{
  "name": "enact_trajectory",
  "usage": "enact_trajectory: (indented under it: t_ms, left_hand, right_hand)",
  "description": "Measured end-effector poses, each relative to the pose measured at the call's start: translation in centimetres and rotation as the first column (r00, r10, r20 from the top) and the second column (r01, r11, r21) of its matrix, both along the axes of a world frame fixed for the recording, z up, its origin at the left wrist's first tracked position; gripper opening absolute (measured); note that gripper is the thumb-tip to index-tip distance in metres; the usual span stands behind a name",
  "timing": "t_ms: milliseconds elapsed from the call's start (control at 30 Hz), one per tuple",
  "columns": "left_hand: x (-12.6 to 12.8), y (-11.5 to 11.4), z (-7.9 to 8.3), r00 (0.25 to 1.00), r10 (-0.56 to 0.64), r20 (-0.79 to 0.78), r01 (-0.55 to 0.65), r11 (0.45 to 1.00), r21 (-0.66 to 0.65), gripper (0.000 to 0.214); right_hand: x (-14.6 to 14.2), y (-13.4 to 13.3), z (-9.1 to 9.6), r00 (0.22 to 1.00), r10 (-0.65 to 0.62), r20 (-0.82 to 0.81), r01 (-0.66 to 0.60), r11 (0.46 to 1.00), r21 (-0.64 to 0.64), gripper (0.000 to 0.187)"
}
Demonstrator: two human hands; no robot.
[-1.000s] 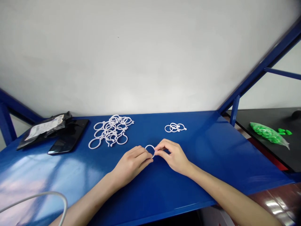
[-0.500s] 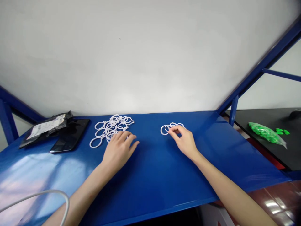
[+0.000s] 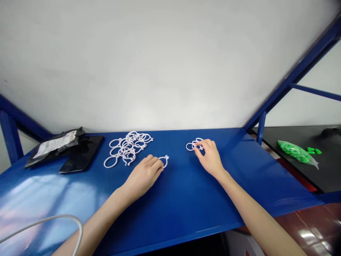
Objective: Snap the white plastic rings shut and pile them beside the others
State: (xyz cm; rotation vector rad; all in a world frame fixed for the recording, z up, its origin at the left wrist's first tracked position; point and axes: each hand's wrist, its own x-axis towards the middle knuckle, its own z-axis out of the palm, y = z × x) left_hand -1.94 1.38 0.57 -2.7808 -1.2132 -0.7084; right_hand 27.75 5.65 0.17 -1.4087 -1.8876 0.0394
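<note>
A white ring (image 3: 167, 162) is pinched in the left hand (image 3: 145, 174), between a pile of rings (image 3: 128, 146) and a smaller cluster (image 3: 193, 145) on the blue worktop (image 3: 186, 199). The right hand (image 3: 210, 158) has its fingertips at the cluster; whether they grip one, I cannot tell. Left of the pile, a packet (image 3: 57, 144) overlaps a black slab (image 3: 82, 156).

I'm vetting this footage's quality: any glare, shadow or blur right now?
Head view: pale glare across the left of the blue table; head view: bright reflections on the floor; head view: shading below the left hand, whose outline looks fairly sharp.
</note>
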Motion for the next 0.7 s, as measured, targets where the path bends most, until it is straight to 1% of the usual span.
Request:
enact_trajectory:
  t_ms: [33,67,100,133,167,200,233,267,333,433,567,700]
  left_hand:
    - [0.4,-0.4,0.2,0.999,-0.049,0.016,0.049,0.999,-0.022,0.017]
    - [0.8,-0.7,0.3,0.995,-0.089,0.035,0.09,0.995,-0.038,0.018]
    - [1.1,-1.0,0.4,0.991,-0.122,0.056,0.125,0.991,-0.048,0.019]
    - [1.3,-1.2,0.4,0.986,-0.151,0.075,0.156,0.986,-0.054,0.019]
    - [1.5,-1.4,0.5,0.98,-0.178,0.089,0.183,0.981,-0.057,0.02]
    - [1.7,-1.6,0.5,0.974,-0.2,0.101,0.206,0.977,-0.054,0.02]
    - [1.8,-1.6,0.5,0.97,-0.215,0.11,0.221,0.974,-0.053,0.019]
    - [1.8,-1.7,0.5,0.968,-0.223,0.117,0.23,0.972,-0.05,0.019]
    - [1.8,-1.7,0.5,0.964,-0.234,0.13,0.24,0.97,-0.036,0.017]
    - [1.9,-1.7,0.3,0.957,-0.251,0.143,0.257,0.966,-0.026,0.016]
    - [1.9,-1.7,-0.1,0.952,-0.266,0.153,0.273,0.962,-0.03,0.013]
    - [1.9,-1.6,-0.2,0.951,-0.267,0.153,0.276,0.96,-0.039,0.012]
  right_hand:
    - [-0.8,-0.8,0.2,0.992,0.124,-0.036,-0.125,0.992,-0.028,0.015]
    - [-1.6,-1.5,0.4,0.963,0.256,-0.087,-0.263,0.961,-0.082,0.018]
    - [-2.4,-2.2,0.6,0.916,0.373,-0.145,-0.394,0.905,-0.159,0.021]
    - [-3.0,-2.8,0.7,0.865,0.46,-0.203,-0.497,0.841,-0.214,0.023]
    - [-3.6,-3.3,0.8,0.823,0.508,-0.254,-0.563,0.788,-0.247,0.023]
    - [-4.1,-3.7,0.8,0.795,0.527,-0.299,-0.601,0.751,-0.275,0.022]
    - [-4.4,-4.0,0.8,0.781,0.523,-0.341,-0.617,0.731,-0.291,0.02]
    - [-4.6,-4.1,0.7,0.775,0.503,-0.382,-0.619,0.725,-0.302,0.02]
    - [-4.7,-4.2,0.6,0.771,0.442,-0.458,-0.606,0.73,-0.316,0.018]
    - [-4.6,-4.1,0.6,0.773,0.388,-0.502,-0.586,0.74,-0.331,0.012]
    - [-4.5,-4.1,0.9,0.776,0.429,-0.462,-0.593,0.746,-0.303,0.01]
    - [-4.4,-4.2,1.1,0.789,0.467,-0.399,-0.586,0.767,-0.261,0.008]
